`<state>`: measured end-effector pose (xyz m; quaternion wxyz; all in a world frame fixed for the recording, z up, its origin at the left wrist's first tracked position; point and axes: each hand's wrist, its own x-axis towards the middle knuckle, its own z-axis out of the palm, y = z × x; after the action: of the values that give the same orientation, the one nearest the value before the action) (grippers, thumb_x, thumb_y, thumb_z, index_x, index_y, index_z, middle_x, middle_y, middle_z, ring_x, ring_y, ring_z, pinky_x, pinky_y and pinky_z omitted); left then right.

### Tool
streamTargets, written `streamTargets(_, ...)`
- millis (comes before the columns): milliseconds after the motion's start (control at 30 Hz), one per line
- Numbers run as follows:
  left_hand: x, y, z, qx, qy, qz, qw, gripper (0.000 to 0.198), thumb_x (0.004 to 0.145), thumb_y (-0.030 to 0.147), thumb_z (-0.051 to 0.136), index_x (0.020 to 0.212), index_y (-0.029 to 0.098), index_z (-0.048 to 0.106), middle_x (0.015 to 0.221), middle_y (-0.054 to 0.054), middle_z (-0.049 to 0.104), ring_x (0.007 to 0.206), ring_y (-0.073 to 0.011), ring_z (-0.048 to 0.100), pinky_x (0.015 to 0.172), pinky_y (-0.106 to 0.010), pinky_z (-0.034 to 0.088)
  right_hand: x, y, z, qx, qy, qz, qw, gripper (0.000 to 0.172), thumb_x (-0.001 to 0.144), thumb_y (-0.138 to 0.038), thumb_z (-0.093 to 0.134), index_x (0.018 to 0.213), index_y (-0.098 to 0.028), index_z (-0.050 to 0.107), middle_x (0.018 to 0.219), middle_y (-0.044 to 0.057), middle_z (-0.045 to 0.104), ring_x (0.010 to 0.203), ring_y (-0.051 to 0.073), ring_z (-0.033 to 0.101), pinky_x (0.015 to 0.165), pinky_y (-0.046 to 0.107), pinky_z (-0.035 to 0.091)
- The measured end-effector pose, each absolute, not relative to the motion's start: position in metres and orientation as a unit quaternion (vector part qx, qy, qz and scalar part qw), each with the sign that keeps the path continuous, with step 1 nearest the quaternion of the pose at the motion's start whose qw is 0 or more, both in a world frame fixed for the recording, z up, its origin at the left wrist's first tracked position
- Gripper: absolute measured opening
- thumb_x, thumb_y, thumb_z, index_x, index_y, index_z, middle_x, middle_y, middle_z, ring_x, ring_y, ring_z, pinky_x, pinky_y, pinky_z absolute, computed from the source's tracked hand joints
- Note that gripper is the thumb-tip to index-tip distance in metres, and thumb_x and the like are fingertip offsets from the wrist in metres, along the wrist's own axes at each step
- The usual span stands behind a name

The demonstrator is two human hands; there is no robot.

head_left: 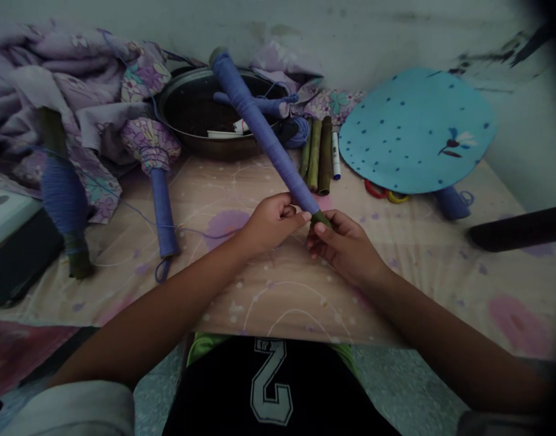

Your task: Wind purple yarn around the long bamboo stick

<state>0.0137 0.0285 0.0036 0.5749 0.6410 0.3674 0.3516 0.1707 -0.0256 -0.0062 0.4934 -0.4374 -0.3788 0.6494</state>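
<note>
A long stick wrapped in blue yarn [260, 130] slants from the metal bowl down to my hands. Its bare green end sits between them. My right hand [344, 245] is closed round that green end, thumb on top. My left hand [271, 221] is closed in a pinch just beside it, against the lowest blue windings, where a thin blue strand [191, 233] trails off to the left across the cloth.
A metal bowl [187, 136] with another blue-wound stick stands at the back. Bare green sticks [317, 154] and a white marker [335, 156] lie beside it. A blue-handled fabric fan [157, 163], a blue dotted fan [417, 130], crumpled purple cloth [42, 85] and a yarn spool [62, 194] surround them.
</note>
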Motion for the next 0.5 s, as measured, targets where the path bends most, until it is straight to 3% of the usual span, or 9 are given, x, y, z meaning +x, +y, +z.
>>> streamTargets(133, 0.0157, 0.0273, 0.0039, 0.619, 0.350, 0.369, 0.598, 0.026, 0.072, 0.029, 0.066, 0.088, 0.010, 0.058, 0.050, 0.009, 0.037, 0.042, -0.0020, 0.031, 0.040, -0.016, 0.022, 0.1725, -0.0282, -0.0041, -0.400, -0.383, 0.676, 0.485, 0.021, 0.077, -0.034, 0.067, 0.085, -0.017, 0.057, 0.074, 0.000, 0.059, 0.060, 0.010, 0.059, 0.050, 0.021, 0.048)
streamTargets(300, 0.0174, 0.0244, 0.0074, 0.562, 0.264, 0.355, 0.699, 0.035, 0.074, 0.039, 0.065, 0.093, 0.010, 0.056, 0.056, 0.003, 0.056, 0.047, -0.0086, 0.055, 0.047, -0.019, 0.042, 0.1730, -0.0282, -0.0039, -0.348, -0.353, 0.736, 0.461, 0.022, 0.079, -0.037, 0.064, 0.085, -0.017, 0.060, 0.075, 0.001, 0.060, 0.059, 0.008, 0.059, 0.048, 0.018, 0.047)
streamTargets(500, 0.0177, 0.0215, 0.0089, 0.524, 0.244, 0.369, 0.728, 0.036, 0.073, 0.036, 0.067, 0.095, 0.009, 0.056, 0.056, 0.002, 0.059, 0.048, -0.0079, 0.056, 0.050, -0.019, 0.044, 0.1746, -0.0272, -0.0067, -0.276, -0.307, 0.798, 0.438, 0.025, 0.080, -0.040, 0.063, 0.083, -0.015, 0.062, 0.077, 0.001, 0.062, 0.060, 0.007, 0.061, 0.050, 0.016, 0.048)
